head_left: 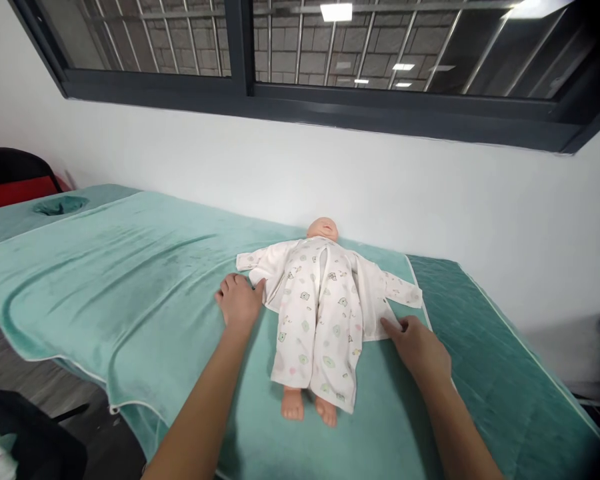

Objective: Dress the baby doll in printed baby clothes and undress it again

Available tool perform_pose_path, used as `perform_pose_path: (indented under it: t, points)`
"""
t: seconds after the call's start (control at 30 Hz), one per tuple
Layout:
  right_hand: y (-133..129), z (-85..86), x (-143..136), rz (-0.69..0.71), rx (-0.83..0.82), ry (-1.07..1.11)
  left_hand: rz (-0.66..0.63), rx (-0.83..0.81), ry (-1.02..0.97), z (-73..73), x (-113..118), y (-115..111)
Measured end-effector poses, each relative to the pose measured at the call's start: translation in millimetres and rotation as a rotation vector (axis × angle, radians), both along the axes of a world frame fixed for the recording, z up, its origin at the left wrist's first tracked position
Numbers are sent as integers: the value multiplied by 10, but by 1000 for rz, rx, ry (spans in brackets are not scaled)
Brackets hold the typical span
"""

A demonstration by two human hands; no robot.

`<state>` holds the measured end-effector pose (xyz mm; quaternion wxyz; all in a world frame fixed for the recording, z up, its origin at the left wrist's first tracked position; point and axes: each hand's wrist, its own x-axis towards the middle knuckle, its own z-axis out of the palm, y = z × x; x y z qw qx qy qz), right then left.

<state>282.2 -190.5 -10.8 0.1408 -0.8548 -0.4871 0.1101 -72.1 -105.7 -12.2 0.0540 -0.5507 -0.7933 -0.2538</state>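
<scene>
A baby doll [324,228] lies on its back on the bed, its head toward the wall and its bare feet toward me. It wears a white printed shirt [373,287], spread out at both sides, with the sleeves stretched outward. White trousers [300,333] with small green and pink prints lie over its front, from the upper chest to the ankles. My right hand [423,350] pinches the lower right corner of the shirt between thumb and fingers. Beside the shirt's left edge, my left hand [240,300] rests with fingers apart, its thumb touching the cloth.
A wrinkled light green cover [130,267] lies over the darker green bed [505,360], which has a face hole [60,205] at the far left. Behind stand a white wall and a barred window. A black chair [30,433] is at lower left, a black and red one [15,177] at upper left.
</scene>
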Motion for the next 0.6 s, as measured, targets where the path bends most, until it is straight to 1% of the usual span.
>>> perform_pose_path:
  t: [0.03, 0.07, 0.1, 0.17, 0.23, 0.27, 0.3, 0.33, 0.37, 0.4, 0.43, 0.47, 0.53, 0.6]
  points:
    - [37, 18, 27, 6, 8, 36, -11, 1, -16, -1, -17, 17]
    - [76, 39, 42, 19, 55, 91, -33, 6, -34, -5, -36, 30]
    - [113, 71, 38, 31, 143, 165, -66, 16, -59, -13, -56, 38]
    - [170, 181, -52, 55, 414, 322, -145, 53, -178, -19, -89, 46]
    - [197, 359, -252, 142, 694, 395, -223, 130, -435, 19, -100, 45]
    - [199, 462, -381, 254, 781, 380, -271, 181, -593, 65, -92, 38]
    - [194, 561, -518, 416, 811, 344, -334, 235, -744, 131, -71, 22]
    - [185, 648, -651, 589, 764, 299, -413, 286, -867, 213, -38, -3]
    - [172, 713, -770, 738, 681, 247, -505, 325, -946, 308, 7, -41]
    - [156, 754, -868, 846, 589, 185, -609, 341, -976, 407, 62, -91]
    - [138, 769, -939, 923, 506, 134, -697, 342, -963, 502, 125, -150]
    - [118, 762, -982, 966, 445, 100, -773, 315, -895, 585, 192, -216]
    - [78, 715, -992, 992, 388, 101, -992, 180, -617, 689, 323, -346]
    - [54, 674, -938, 983, 351, 187, -1191, 122, -284, 703, 423, -443]
